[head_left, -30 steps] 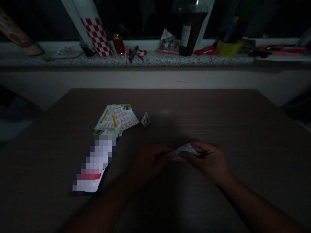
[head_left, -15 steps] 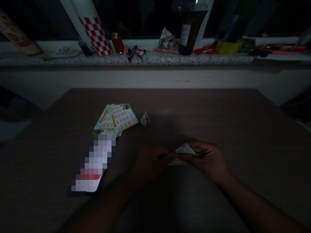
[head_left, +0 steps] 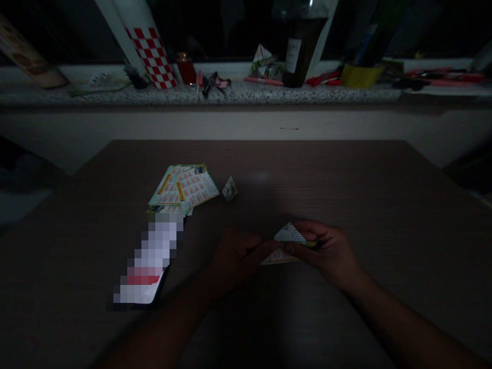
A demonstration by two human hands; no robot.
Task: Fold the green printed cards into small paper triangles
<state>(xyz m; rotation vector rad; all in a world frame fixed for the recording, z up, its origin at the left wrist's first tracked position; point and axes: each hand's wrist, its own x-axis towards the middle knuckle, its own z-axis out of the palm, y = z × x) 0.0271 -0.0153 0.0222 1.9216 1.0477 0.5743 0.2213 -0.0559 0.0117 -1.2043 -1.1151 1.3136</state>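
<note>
The scene is dim. Both hands meet over a dark wooden table [head_left: 346,174], pinching a small folded piece of printed paper [head_left: 289,237]. My left hand [head_left: 235,259] grips its left edge with fingers closed. My right hand [head_left: 326,251] holds its right side between thumb and fingers; a triangular flap of the paper stands up above them. A small folded paper piece [head_left: 229,189] lies farther back on the table. Left of it lie several printed paper sheets [head_left: 184,187].
A phone-like flat object [head_left: 148,266] lies at the left front, blurred out. Behind the table runs a speckled stone sill [head_left: 238,95] crowded with a dark bottle [head_left: 298,51], a red-and-white checked tube [head_left: 154,51], a yellow container [head_left: 359,76], pens and clutter.
The folded paper between my hands has been raised and opened a little, its triangular flap standing higher than before. My hands have stayed in nearly the same place.
</note>
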